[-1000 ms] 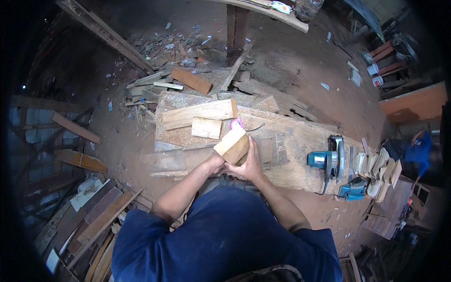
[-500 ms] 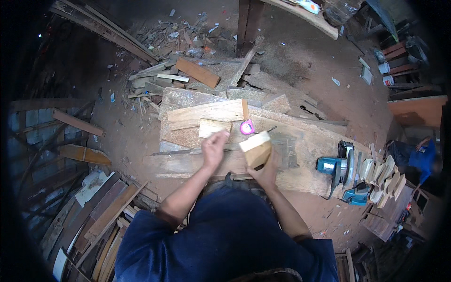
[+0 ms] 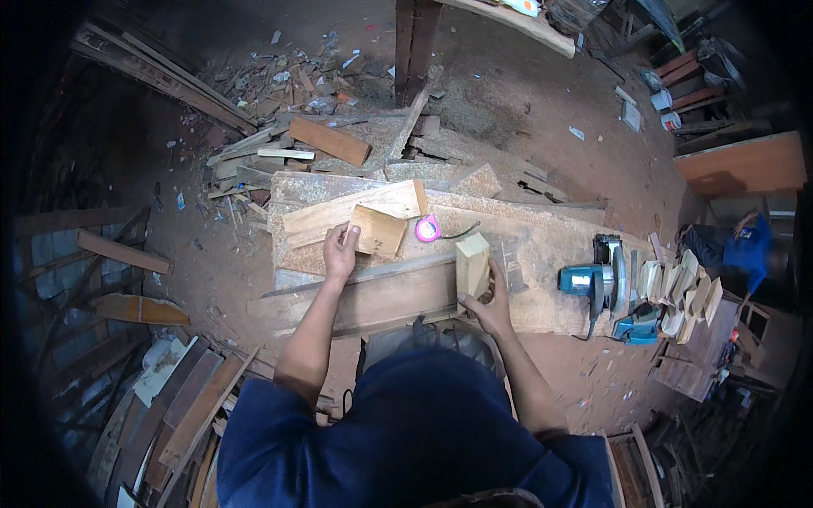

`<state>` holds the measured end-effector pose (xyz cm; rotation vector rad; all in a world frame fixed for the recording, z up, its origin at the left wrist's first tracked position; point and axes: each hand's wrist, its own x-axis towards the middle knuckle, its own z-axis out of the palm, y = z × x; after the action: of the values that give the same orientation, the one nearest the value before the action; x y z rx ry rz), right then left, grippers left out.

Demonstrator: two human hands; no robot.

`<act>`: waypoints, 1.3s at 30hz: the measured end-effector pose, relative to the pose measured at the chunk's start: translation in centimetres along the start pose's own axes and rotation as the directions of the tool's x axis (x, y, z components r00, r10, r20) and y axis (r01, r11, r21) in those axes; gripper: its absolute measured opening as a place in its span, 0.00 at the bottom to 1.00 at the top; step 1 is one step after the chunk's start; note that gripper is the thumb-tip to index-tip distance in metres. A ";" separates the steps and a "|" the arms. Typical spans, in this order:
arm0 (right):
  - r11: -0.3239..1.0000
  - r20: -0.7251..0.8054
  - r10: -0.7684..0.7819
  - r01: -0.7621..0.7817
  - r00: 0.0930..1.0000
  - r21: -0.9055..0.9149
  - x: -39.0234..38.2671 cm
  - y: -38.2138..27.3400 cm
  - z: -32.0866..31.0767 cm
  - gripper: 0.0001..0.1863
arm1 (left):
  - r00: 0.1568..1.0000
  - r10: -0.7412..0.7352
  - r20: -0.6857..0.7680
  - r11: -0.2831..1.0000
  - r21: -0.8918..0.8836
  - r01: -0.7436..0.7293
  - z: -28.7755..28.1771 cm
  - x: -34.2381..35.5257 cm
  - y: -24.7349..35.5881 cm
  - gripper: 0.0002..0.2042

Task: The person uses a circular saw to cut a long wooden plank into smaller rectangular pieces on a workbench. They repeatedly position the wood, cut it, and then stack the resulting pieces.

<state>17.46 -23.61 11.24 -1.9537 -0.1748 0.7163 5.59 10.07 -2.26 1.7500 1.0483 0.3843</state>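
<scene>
At a sawdust-strewn wooden bench (image 3: 540, 309), a worker's left hand (image 3: 340, 254) grips a tan square wooden block (image 3: 380, 232) by its left edge; to the right, the right hand (image 3: 491, 303) clasps a pale chunky wooden block (image 3: 471, 267), a round pink tape measure (image 3: 427, 228) between.

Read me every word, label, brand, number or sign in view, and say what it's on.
No text is legible.
Pink tape measure: label too small to read.
Block in the left hand: small dark marks, too blurred.
Saw: any lettering too small.
</scene>
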 end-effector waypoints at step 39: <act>0.790 0.257 -0.520 0.573 0.815 -0.219 -9.6 2.5 -28.7 0.87 | 0.292 -0.088 0.952 0.514 -0.207 0.832 23.9 -31.1 32.1 0.27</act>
<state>25.03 -50.94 22.20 -1.9557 -0.9752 0.4910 18.99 -32.34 22.10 0.5534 0.4785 -0.5201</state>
